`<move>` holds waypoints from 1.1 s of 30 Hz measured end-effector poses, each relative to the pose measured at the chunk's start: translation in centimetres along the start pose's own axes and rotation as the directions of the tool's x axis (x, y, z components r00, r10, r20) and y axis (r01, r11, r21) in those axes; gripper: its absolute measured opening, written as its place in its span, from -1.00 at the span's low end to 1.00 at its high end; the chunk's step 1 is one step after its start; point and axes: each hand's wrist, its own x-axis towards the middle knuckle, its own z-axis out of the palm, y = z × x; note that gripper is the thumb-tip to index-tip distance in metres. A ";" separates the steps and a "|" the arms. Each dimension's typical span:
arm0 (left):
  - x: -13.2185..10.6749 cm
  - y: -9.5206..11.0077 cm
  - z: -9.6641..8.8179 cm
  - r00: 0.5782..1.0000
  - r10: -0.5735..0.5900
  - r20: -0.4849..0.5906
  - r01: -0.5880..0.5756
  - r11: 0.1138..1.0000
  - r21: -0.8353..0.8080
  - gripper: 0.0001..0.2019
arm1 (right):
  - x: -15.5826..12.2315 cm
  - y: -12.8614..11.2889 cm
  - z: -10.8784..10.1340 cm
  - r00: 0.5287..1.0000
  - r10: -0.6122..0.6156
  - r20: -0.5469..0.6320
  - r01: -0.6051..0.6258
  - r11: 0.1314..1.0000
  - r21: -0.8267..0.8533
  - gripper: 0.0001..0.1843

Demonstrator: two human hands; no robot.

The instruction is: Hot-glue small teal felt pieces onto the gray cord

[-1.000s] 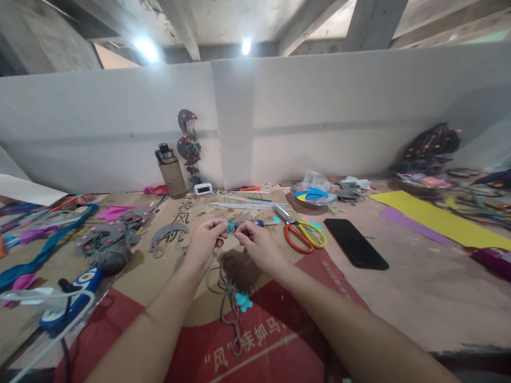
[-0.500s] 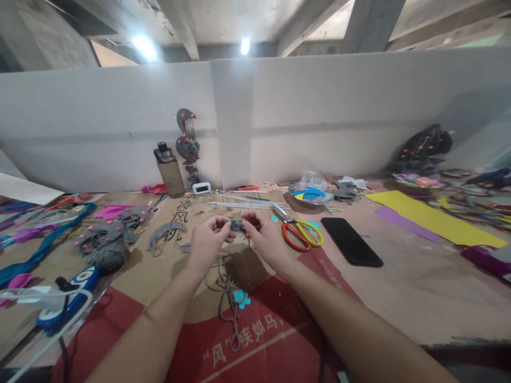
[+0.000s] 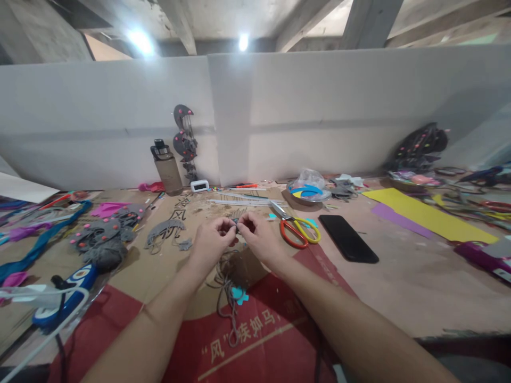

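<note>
My left hand (image 3: pixel 215 238) and my right hand (image 3: pixel 257 236) meet over the cardboard, thumbs and fingertips pinched close together. Between them is a small grey-teal piece (image 3: pixel 236 220), mostly covered by the fingers. Just below the hands, a loose tangle of grey yarn (image 3: pixel 227 284) lies on the cardboard, beside a light-blue paper cutout (image 3: pixel 240 295). Left of my left hand rests a grey crescent-shaped piece (image 3: pixel 166 229) with a small grey star (image 3: pixel 185 244). Scissors (image 3: pixel 295 229) with one red and one yellow handle lie right of my right hand.
A black phone (image 3: pixel 348 238) lies at the right, with yellow paper (image 3: pixel 431 214) beyond it. Behind stand a bottle (image 3: pixel 167 171), a small white clock (image 3: pixel 199 185) and a plastic-covered bowl (image 3: pixel 307 192). A blue power strip (image 3: pixel 66 298) and a grey yarn ball (image 3: pixel 108 256) are at left.
My hands have drawn closer together, and their fingertips now cover more of the small grey-teal piece. The whole view has shifted slightly.
</note>
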 end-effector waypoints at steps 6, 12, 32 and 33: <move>1.0 -0.1 -1.2 0.978 -0.191 -0.084 0.155 0.933 -0.324 -0.75 | 1.5 0.6 -2.3 0.995 0.078 -0.055 -0.076 0.996 0.039 -0.73; 1.8 -0.6 -2.9 0.950 -0.219 -0.221 0.076 0.853 -0.516 -0.68 | 1.5 2.5 -4.0 0.954 0.299 -0.024 -0.247 0.739 -0.627 -0.64; 2.2 -0.8 -3.7 0.924 -0.261 -0.278 0.014 0.751 -0.660 -0.73 | 0.6 -0.9 -1.6 0.996 0.062 0.058 -0.080 0.911 0.404 -0.63; 2.2 -0.8 -3.7 0.926 -0.256 -0.276 0.010 0.749 -0.662 -0.73 | 0.3 -1.2 -1.5 0.996 0.044 0.079 -0.072 0.914 0.400 -0.65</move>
